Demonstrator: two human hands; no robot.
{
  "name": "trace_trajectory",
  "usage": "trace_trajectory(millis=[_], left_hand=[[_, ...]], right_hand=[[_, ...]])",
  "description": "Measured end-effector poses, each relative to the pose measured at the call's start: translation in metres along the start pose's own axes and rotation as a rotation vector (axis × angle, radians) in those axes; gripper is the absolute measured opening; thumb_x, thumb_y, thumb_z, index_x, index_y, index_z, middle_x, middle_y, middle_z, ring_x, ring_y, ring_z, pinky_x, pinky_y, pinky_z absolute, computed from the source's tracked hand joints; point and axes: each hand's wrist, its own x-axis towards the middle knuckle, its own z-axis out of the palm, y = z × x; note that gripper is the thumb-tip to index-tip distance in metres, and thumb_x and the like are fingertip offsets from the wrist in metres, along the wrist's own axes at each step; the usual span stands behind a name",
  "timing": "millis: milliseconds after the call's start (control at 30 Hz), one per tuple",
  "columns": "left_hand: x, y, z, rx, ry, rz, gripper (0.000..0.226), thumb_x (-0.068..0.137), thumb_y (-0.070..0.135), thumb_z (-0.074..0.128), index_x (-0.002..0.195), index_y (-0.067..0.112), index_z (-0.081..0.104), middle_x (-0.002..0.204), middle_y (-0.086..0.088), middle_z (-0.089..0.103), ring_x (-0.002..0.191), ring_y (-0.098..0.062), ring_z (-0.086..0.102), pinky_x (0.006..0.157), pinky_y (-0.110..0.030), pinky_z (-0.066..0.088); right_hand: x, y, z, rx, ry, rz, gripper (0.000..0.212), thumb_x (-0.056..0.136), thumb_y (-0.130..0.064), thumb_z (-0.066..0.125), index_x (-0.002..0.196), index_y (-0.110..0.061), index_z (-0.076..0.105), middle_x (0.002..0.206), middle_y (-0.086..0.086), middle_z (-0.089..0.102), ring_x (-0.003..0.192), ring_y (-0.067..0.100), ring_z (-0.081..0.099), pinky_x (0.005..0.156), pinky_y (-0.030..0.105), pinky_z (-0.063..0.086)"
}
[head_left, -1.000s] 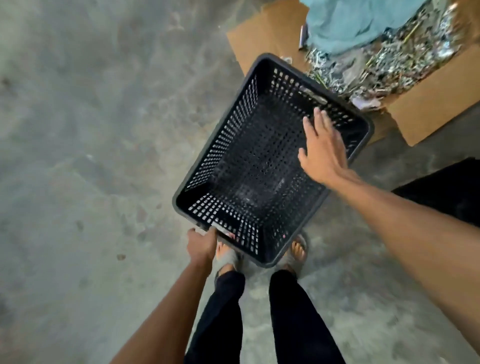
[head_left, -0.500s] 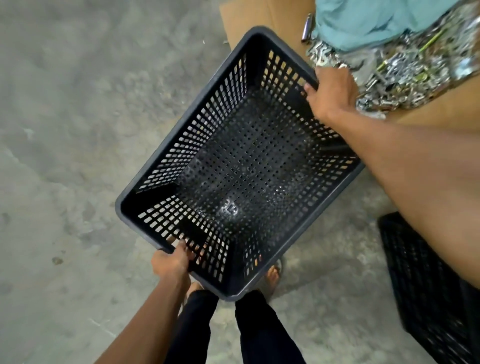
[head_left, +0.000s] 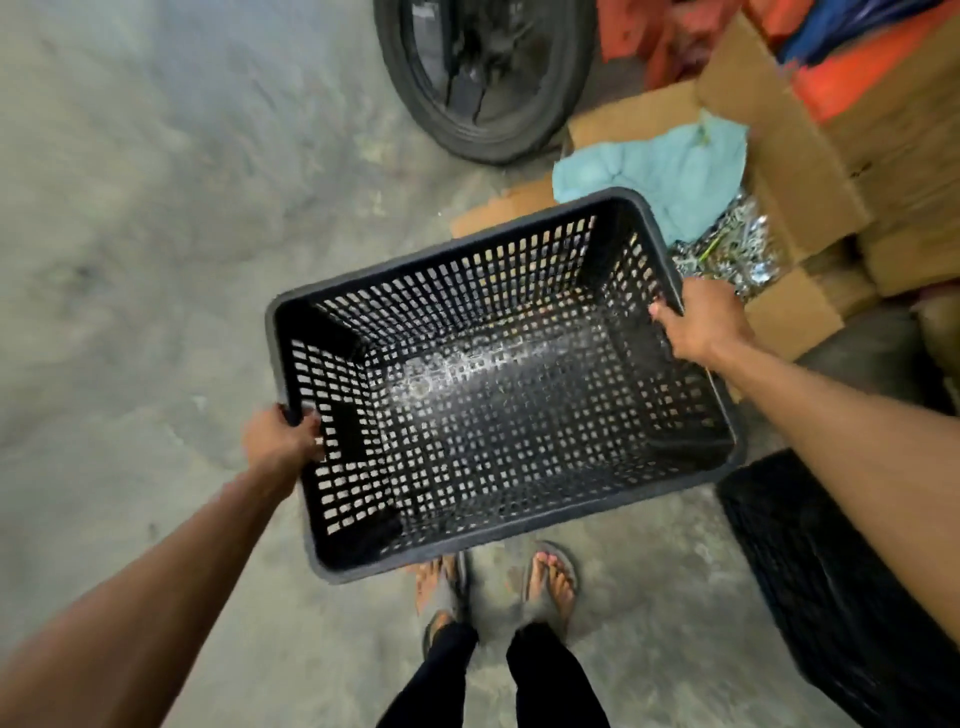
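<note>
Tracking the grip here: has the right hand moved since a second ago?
Yes. The right hand went from hovering over the basket to gripping its rim, closer to the metal parts on the cardboard.

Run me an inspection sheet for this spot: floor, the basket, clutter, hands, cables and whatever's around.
Surface: bare concrete floor, blotchy.
Job's things: black slotted basket, held off the floor above the person's sandalled feet; nothing seen inside.
Clutter: open cardboard box holding a blue cloth and a heap of small metal parts; second basket on the floor at the right.
Hands: left hand grips the left short rim, right hand grips the right short rim.
Cables: nothing seen.
Surroundings: tyre beyond the basket; orange items at top right, too blurred to name.
</note>
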Motion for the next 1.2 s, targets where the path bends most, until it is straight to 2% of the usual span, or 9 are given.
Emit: trace_trajectory(millis=[167,267,533,667,833,933,1033,1133,1200], left_hand=[[-0.057,0.138,-0.109,0.110,0.049,0.269,0.027,0.089,0.026,0.063,0.104,0.005,0.064,0.099,-0.021,0.072,0.078,-0.033,0.072,0.076,-0.049,0.060],[-0.121,0.227,-0.187,0.227,0.111,0.476,0.031,0.089,0.036,0.058,0.108,0.011,0.058,0.103,-0.018,0.071,0.089,-0.034,0.070,0.083,-0.045,0.057],[-0.326,0.447,-0.373,0.253,0.250,0.975,0.032,0.086,0.034,0.062,0.108,0.011,0.061,0.105,-0.021,0.069,0.098,-0.038,0.066,0.085,-0.041,0.053],[-0.439,0.529,-0.461,0.242,0.245,1.183,0.032,0.084,0.030,0.064,0.106,0.006,0.064,0.100,-0.022,0.070,0.093,-0.036,0.069,0.084,-0.045,0.057],[-0.566,0.588,-0.526,0.306,0.333,1.454,0.036,0.087,0.022,0.067,0.106,-0.008,0.064,0.106,-0.031,0.064,0.102,-0.041,0.061,0.081,-0.040,0.045],[-0.643,0.609,-0.545,0.346,0.346,1.578,0.041,0.086,0.027,0.068,0.108,-0.007,0.065,0.111,-0.032,0.064,0.105,-0.040,0.061,0.084,-0.038,0.046],[-0.707,0.623,-0.543,0.377,0.327,1.675,0.043,0.087,0.026,0.069,0.109,-0.010,0.066,0.113,-0.030,0.065,0.107,-0.038,0.062,0.087,-0.036,0.047],[-0.763,0.622,-0.519,0.382,0.239,1.775,0.038,0.086,0.025,0.070,0.094,-0.013,0.069,0.089,-0.026,0.068,0.087,-0.035,0.065,0.078,-0.037,0.050],[-0.795,0.616,-0.497,0.398,0.170,1.826,0.036,0.086,0.024,0.070,0.069,-0.008,0.065,0.063,-0.017,0.062,0.066,-0.029,0.060,0.066,-0.035,0.049]], right_hand=[[-0.077,-0.011,-0.156,0.050,0.040,0.063,0.041,0.096,-0.032,0.057,0.071,-0.001,0.051,0.076,0.020,0.060,0.074,0.034,0.062,0.064,0.036,0.050],[-0.134,-0.021,-0.272,0.027,0.109,0.084,0.038,0.095,-0.030,0.059,0.083,0.007,0.058,0.095,0.030,0.064,0.091,0.042,0.063,0.071,0.039,0.048],[-0.294,-0.021,-0.568,0.039,0.304,0.112,0.042,0.094,-0.031,0.059,0.105,0.009,0.067,0.110,0.028,0.067,0.105,0.037,0.065,0.088,0.039,0.052],[-0.391,-0.005,-0.689,0.290,0.468,0.121,0.024,0.094,-0.015,0.058,0.103,0.007,0.063,0.085,0.020,0.065,0.078,0.034,0.067,0.057,0.024,0.054],[-0.495,0.011,-0.800,0.068,0.673,0.231,0.037,0.087,-0.024,0.070,0.108,0.006,0.067,0.110,0.025,0.067,0.103,0.035,0.065,0.075,0.031,0.045],[-0.560,0.041,-0.846,0.129,0.761,0.265,0.025,0.083,-0.012,0.074,0.102,0.000,0.065,0.080,0.018,0.067,0.078,0.024,0.067,0.070,0.032,0.044],[-0.610,0.086,-0.866,0.289,0.642,0.333,0.015,0.098,-0.008,0.052,0.103,0.002,0.061,0.039,0.002,0.059,0.033,0.009,0.056,0.063,0.033,0.042],[-0.666,0.125,-0.862,0.365,0.690,0.427,0.018,0.100,-0.001,0.046,0.085,0.000,0.057,0.036,0.006,0.058,0.027,0.012,0.054,0.048,0.030,0.050],[-0.705,0.141,-0.853,0.390,0.765,0.456,0.020,0.096,0.004,0.051,0.115,0.001,0.053,0.036,0.008,0.058,0.027,0.013,0.056,0.034,0.027,0.048]])
